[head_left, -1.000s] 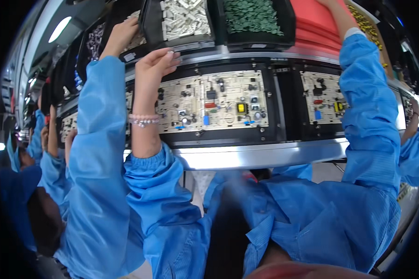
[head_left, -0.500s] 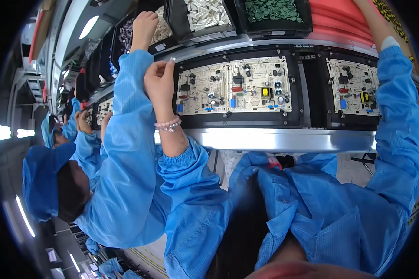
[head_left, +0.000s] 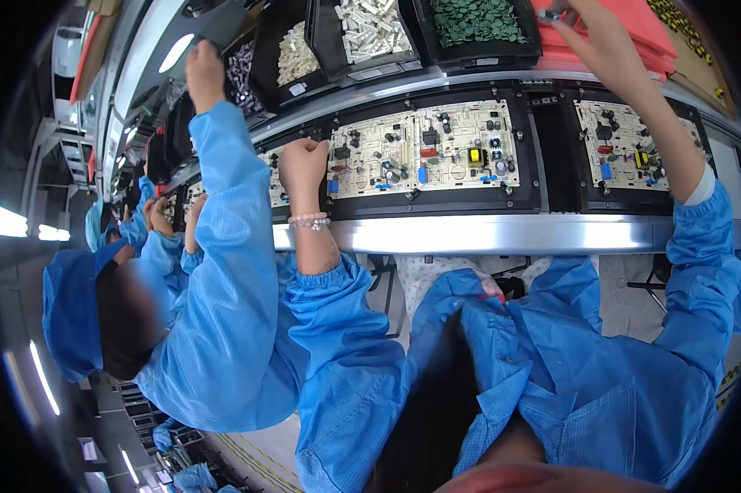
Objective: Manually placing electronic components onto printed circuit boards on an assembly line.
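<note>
My left hand (head_left: pixel 303 168), with a beaded bracelet at the wrist, is closed in a pinch at the left edge of a white circuit board (head_left: pixel 461 177) that carries black, blue, yellow and red components. What its fingers hold, if anything, is hidden. My right hand (head_left: pixel 609 53) is raised above the second circuit board (head_left: pixel 625 172) and over red sheets near the green parts bin. Between its fingertips is a small grey-white piece (head_left: pixel 548 15), too small to name. Both boards sit in black frames (head_left: pixel 543 164).
Along the far side stand black bins of green discs (head_left: pixel 479 20), white parts (head_left: pixel 370 31) and pale pieces (head_left: pixel 298 53). Red sheets (head_left: pixel 646 41) lie at the far right. Close on my left, a co-worker in blue reaches a hand (head_left: pixel 205 74) towards the bins. A metal rail (head_left: pixel 502 234) runs in front.
My right hand has come back from the top right edge with a small piece in its fingertips. My left hand has moved lower beside the board. The co-worker's raised hand has shifted left.
</note>
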`<state>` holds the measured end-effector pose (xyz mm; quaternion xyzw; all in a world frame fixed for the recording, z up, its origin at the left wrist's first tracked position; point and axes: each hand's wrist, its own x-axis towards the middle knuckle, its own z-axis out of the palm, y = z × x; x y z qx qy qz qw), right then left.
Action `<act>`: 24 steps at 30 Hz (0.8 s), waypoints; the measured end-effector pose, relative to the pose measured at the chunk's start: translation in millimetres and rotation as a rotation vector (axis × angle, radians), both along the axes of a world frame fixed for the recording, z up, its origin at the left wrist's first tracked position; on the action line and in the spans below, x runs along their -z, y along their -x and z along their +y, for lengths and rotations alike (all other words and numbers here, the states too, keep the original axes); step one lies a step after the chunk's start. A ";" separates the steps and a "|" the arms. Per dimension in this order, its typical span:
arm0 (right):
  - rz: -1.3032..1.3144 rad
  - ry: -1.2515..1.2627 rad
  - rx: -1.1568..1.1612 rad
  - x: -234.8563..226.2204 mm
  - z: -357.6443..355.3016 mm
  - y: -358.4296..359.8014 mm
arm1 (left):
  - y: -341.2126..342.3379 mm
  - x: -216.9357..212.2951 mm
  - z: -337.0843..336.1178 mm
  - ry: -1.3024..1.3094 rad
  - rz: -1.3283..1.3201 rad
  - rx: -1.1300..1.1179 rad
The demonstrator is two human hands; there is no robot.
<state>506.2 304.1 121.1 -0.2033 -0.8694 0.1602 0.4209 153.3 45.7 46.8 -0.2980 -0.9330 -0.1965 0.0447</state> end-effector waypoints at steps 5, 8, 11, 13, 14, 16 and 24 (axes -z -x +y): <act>-0.041 0.226 -0.069 -7.3 -26.8 6.8 | -1.3 -7.8 5.4 0.027 -0.019 0.048; -0.029 0.252 -0.048 2.3 -39.2 16.3 | -5.6 -12.9 8.1 0.088 0.005 0.024; -0.038 0.200 -0.124 23.5 -33.6 14.2 | -5.5 -11.4 12.8 0.093 0.049 0.049; -0.104 0.086 -0.154 28.8 -27.7 13.2 | -4.7 -12.4 15.3 0.123 0.023 0.058; -0.104 0.090 -0.153 26.4 -30.3 13.2 | -4.4 -14.2 15.7 0.128 0.022 0.059; -0.046 0.273 -0.119 14.5 -39.7 13.6 | -5.1 -18.8 16.2 0.202 0.009 0.094; -0.041 0.460 -0.402 42.6 -25.5 14.1 | -0.7 -26.8 23.5 0.369 0.135 0.273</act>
